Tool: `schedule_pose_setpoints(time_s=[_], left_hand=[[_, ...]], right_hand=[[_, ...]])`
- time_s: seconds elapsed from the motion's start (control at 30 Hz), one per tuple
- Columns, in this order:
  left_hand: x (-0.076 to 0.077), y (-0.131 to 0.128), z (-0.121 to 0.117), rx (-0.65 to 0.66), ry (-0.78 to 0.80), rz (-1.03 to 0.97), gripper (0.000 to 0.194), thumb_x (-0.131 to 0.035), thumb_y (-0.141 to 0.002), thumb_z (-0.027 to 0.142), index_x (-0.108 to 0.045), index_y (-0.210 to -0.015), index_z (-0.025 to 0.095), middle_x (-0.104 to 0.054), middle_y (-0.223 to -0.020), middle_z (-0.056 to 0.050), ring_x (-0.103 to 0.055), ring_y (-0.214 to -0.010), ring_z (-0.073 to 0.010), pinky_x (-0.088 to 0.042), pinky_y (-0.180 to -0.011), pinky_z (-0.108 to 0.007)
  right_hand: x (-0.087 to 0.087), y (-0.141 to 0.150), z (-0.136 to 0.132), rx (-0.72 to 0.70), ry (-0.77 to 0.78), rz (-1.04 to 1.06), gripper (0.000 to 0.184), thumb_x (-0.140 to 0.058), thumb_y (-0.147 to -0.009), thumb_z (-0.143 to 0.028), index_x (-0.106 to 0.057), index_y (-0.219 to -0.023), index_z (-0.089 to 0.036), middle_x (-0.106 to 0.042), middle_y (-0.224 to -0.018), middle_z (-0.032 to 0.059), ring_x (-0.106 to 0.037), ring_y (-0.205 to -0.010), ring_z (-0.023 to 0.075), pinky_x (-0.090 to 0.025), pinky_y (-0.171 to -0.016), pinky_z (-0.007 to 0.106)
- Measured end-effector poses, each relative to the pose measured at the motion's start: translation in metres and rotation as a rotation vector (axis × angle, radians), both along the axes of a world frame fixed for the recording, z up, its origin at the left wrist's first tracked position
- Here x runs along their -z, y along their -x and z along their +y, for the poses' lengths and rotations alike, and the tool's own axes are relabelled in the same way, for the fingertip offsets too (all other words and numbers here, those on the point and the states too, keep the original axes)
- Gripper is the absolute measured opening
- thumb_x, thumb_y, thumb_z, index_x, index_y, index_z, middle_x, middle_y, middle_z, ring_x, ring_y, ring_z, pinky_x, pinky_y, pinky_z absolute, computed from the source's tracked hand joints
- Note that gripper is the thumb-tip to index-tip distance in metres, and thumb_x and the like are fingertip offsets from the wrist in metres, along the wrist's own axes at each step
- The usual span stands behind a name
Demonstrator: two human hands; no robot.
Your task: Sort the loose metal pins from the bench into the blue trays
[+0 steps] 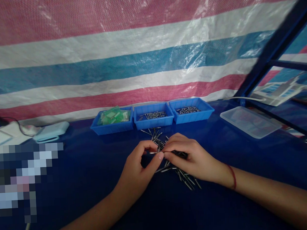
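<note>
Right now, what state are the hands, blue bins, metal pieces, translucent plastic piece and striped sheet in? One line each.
Left hand: pinching a slim metal piece
Right hand: thumb and forefinger together, grip hidden
Left bin: open, holding green packets
Middle bin: open, partly filled with metal pieces
Right bin: open, partly filled
Loose metal pieces: heaped, some scattered
Translucent plastic piece: lying flat
Striped sheet: hanging, creased

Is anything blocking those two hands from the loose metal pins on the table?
Nothing visible does. The left hand and right hand meet right over the pile of metal pins, fingers at one slim pin. The three blue bins stand beyond the pile.
</note>
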State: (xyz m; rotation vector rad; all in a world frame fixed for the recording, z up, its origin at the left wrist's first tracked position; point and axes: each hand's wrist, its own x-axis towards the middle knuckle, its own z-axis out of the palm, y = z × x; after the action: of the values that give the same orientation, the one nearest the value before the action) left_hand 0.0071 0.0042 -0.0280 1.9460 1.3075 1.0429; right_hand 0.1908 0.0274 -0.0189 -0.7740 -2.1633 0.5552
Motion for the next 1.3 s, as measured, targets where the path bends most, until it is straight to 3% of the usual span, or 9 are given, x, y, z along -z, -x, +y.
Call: schedule_pose_setpoints(time_s=[0.1,0.2,0.3,0.43,0.6,0.8,1.0,1.2,1.3], left_hand=[[0.0,0.002,0.0,0.007,0.008,0.047,0.017,-0.051,-0.085,0.025,-0.047,-0.101,0.021,-0.058,-0.089,-0.001,-0.057,-0.082,-0.0152,-0.045,-0.077,-0.031],[-0.003,0.002,-0.002,0.044,0.008,0.155,0.017,-0.05,-0.087,0.024,-0.049,-0.103,0.021,-0.058,-0.087,0.0,-0.054,-0.075,-0.0137,-0.045,-0.07,-0.029],[-0.004,0.001,-0.003,0.106,-0.01,0.231,0.015,-0.048,-0.087,0.022,-0.051,-0.102,0.022,-0.058,-0.087,-0.001,-0.054,-0.074,-0.0137,-0.044,-0.068,-0.028],[-0.009,0.0,-0.003,0.151,-0.033,0.313,0.012,-0.048,-0.086,0.021,-0.053,-0.097,0.02,-0.059,-0.087,-0.002,-0.055,-0.079,-0.0156,-0.044,-0.071,-0.03],[-0.018,0.01,0.004,0.376,-0.17,0.591,0.016,-0.056,-0.083,0.029,-0.056,-0.095,0.019,-0.061,-0.094,-0.004,-0.055,-0.086,-0.0205,-0.04,-0.076,-0.036],[-0.02,0.017,0.008,0.469,-0.157,0.752,0.013,-0.047,-0.09,0.025,-0.058,-0.088,0.018,-0.062,-0.086,-0.003,-0.057,-0.08,-0.0178,-0.038,-0.071,-0.032],[-0.019,0.016,0.012,0.413,-0.119,0.79,0.02,-0.039,-0.093,0.019,-0.058,-0.088,0.016,-0.061,-0.086,-0.004,-0.058,-0.078,-0.0182,-0.04,-0.07,-0.032],[-0.014,0.018,0.013,0.378,-0.07,0.723,0.018,-0.04,-0.092,0.021,-0.057,-0.089,0.017,-0.058,-0.087,-0.003,-0.055,-0.077,-0.0179,-0.041,-0.07,-0.032],[-0.012,0.016,0.013,0.31,-0.036,0.596,0.019,-0.038,-0.093,0.02,-0.056,-0.087,0.017,-0.056,-0.086,-0.003,-0.054,-0.077,-0.0171,-0.04,-0.071,-0.031]], right_hand=[[-0.005,-0.009,0.009,0.1,-0.034,0.024,0.013,-0.053,-0.086,-0.022,-0.063,-0.08,-0.02,-0.066,-0.077,0.0015,-0.059,-0.076,0.0144,-0.046,-0.073,0.032],[-0.01,-0.028,0.033,0.365,-0.182,0.042,0.014,-0.053,-0.086,-0.025,-0.063,-0.079,-0.02,-0.067,-0.08,0.003,-0.06,-0.078,0.0166,-0.045,-0.076,0.034],[-0.01,-0.052,0.063,0.617,-0.345,-0.088,0.018,-0.052,-0.086,-0.027,-0.065,-0.077,-0.019,-0.068,-0.078,0.0055,-0.06,-0.076,0.0205,-0.044,-0.076,0.037],[0.001,-0.076,0.087,0.741,-0.37,-0.252,0.02,-0.052,-0.085,-0.031,-0.066,-0.086,-0.017,-0.068,-0.085,0.0092,-0.059,-0.082,0.0248,-0.043,-0.077,0.041],[0.009,-0.073,0.079,0.7,-0.442,-0.191,0.018,-0.049,-0.085,-0.027,-0.064,-0.081,-0.018,-0.067,-0.082,0.0069,-0.059,-0.08,0.0227,-0.042,-0.078,0.039],[0.009,-0.045,0.054,0.476,-0.44,-0.133,0.013,-0.051,-0.085,-0.022,-0.063,-0.084,-0.018,-0.066,-0.085,0.0065,-0.057,-0.085,0.0218,-0.042,-0.081,0.037],[0.005,-0.028,0.036,0.322,-0.399,-0.085,0.011,-0.052,-0.083,-0.018,-0.063,-0.085,-0.018,-0.064,-0.084,0.0061,-0.056,-0.083,0.0197,-0.043,-0.079,0.036],[0.007,-0.021,0.026,0.224,-0.353,-0.106,0.012,-0.054,-0.082,-0.016,-0.064,-0.086,-0.017,-0.065,-0.084,0.006,-0.055,-0.084,0.0193,-0.043,-0.079,0.036],[0.005,-0.017,0.021,0.156,-0.3,-0.101,0.012,-0.053,-0.083,-0.015,-0.064,-0.086,-0.016,-0.064,-0.084,0.0055,-0.056,-0.082,0.0179,-0.044,-0.076,0.035]])
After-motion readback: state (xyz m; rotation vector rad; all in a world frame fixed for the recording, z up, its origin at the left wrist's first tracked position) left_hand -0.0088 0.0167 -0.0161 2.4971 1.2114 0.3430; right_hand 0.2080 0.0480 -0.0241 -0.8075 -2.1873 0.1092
